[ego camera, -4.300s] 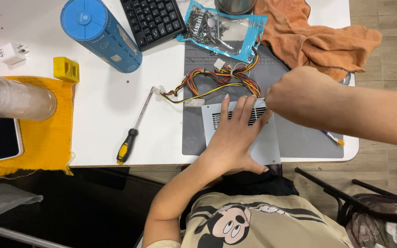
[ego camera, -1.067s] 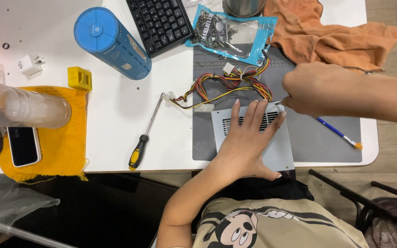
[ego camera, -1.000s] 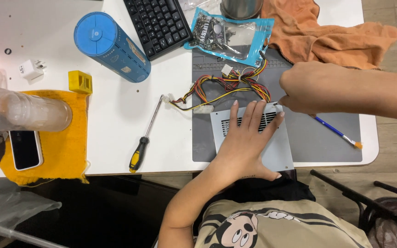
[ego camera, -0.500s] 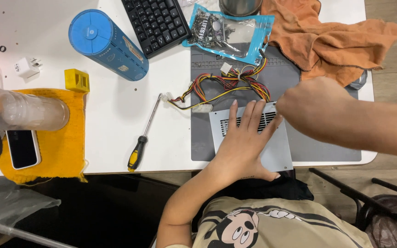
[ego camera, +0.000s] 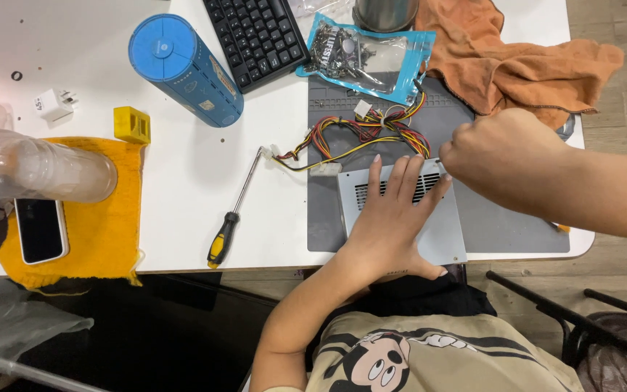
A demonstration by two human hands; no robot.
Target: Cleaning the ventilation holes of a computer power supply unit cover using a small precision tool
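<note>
Partly hidden metal box (ego camera: 440, 232), left hand (ego camera: 393, 218) flat, right hand (ego camera: 502, 156) fisted

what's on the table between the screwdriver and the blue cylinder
Only bare white table shows between the screwdriver and the blue cylinder in the head view.
</note>
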